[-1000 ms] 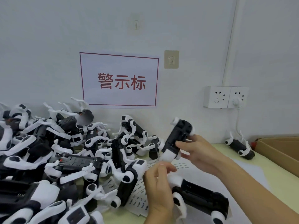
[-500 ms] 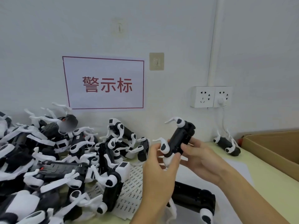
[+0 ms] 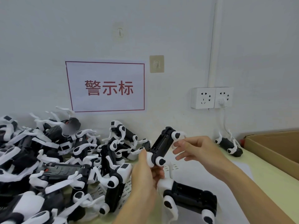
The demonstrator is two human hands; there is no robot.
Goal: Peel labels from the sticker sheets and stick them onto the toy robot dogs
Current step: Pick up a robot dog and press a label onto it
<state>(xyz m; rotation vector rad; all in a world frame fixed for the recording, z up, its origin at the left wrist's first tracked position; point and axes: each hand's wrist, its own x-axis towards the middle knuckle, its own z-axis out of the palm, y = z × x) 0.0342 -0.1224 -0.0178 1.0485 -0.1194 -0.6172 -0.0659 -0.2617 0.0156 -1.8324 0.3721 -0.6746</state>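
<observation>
A black and white toy robot dog (image 3: 161, 146) is held up tilted above the table, its open underside facing me. My left hand (image 3: 145, 177) grips its lower end around the white leg joints. My right hand (image 3: 199, 151) is beside the dog's upper end with fingers spread and straight; only the thumb tip is near a white leg. A sticker sheet (image 3: 169, 169) with small printed labels lies on the table under the hands. More label sheets (image 3: 126, 189) stick out from under the dogs. I cannot make out a label on any fingertip.
A big pile of toy dogs (image 3: 53, 164) fills the left of the pale green table (image 3: 265, 180). Another dog (image 3: 191, 196) lies in front of my hands, and one (image 3: 229, 146) lies by the wall. An open cardboard box (image 3: 275, 147) stands at the right.
My left hand rose from the sticker sheet and took the dog's lower end. My right hand, which held the dog, has opened its fingers off the body.
</observation>
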